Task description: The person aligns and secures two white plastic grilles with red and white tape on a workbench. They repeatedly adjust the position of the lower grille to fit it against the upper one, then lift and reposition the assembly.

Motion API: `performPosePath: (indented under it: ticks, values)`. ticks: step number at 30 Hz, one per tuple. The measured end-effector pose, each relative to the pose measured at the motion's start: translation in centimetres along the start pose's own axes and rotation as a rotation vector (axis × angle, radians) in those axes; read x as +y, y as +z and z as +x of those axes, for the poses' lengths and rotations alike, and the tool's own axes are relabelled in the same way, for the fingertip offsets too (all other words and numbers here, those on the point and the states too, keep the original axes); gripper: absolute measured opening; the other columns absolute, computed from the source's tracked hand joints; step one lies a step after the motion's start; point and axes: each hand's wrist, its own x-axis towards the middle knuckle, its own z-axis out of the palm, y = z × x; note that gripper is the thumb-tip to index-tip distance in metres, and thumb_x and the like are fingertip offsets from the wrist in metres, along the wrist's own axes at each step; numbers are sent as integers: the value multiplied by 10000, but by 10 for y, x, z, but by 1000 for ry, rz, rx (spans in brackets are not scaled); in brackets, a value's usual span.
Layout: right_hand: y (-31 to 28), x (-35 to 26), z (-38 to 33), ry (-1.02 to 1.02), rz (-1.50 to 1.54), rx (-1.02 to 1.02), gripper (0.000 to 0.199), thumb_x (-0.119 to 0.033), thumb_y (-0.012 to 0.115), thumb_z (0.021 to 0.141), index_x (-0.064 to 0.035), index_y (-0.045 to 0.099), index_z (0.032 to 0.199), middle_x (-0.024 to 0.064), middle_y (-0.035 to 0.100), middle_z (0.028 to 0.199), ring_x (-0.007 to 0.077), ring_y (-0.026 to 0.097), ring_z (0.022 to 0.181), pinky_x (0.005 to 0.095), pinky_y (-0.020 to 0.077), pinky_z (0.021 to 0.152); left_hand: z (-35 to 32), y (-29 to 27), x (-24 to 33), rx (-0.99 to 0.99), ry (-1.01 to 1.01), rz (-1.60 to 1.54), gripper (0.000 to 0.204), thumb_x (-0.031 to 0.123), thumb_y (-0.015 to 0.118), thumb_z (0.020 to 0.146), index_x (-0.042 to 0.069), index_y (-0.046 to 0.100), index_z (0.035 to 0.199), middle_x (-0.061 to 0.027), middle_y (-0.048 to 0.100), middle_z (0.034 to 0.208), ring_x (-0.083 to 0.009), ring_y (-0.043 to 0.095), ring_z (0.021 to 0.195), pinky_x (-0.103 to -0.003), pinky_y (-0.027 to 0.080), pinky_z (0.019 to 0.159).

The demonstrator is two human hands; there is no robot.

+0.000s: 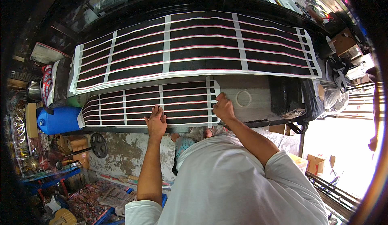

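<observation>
On the grey workbench (pixel 258 91) we are pressing our left hand (pixel 156 122) flat on the smaller striped black sheet (pixel 149 103), just below the larger sheet (pixel 194 47), steadying it while our right hand (pixel 223 108) is pinching its right edge.

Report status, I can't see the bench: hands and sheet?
Left hand flat on smaller black sheet with pink stripes and white tape. Right hand pinching its right edge. White tape ring lies beside it.
</observation>
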Motion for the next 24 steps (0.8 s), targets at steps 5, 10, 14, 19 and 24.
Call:
performPosePath:
  ticks: [5,10,14,19,24]
  values:
    - [2,3,5,-23,-2,31,322,-50,779,803,-30,587,1061,166,700,789,402,737,803,502,582,771,2,-1,0,10,12,-9,478,274,626,1054,157,622,1517,-62,453,1701,-274,395,1587,-777,174,1242]
    - [1,2,7,-17,-20,-19,302,-57,779,813,-42,596,1053,166,710,805,399,739,812,493,583,773,1,-1,-1,-3,0,-25,490,272,632,1051,164,615,1528,-60,448,1705,-271,391,1589,-780,169,1242]
    - [0,3,6,-29,-28,-40,283,-53,773,818,-48,605,1047,177,717,829,405,741,827,495,582,777,1,-2,1,-12,-2,-8,495,269,634,1049,168,610,1533,-59,438,1711,-267,385,1593,-786,164,1239]
    - [-14,-6,5,17,-24,-143,314,-50,760,841,-42,618,1122,241,728,1055,479,723,1003,555,577,835,1,0,-1,-25,-4,-9,522,270,635,1047,166,579,1555,-54,420,1722,-265,376,1597,-795,163,1234]
    - [-30,-6,-1,-73,-40,-146,274,-8,737,818,-50,619,1060,222,725,1010,453,712,983,537,566,835,0,3,1,0,8,17,520,284,626,1052,143,570,1549,-84,428,1713,-288,377,1595,-803,169,1223]
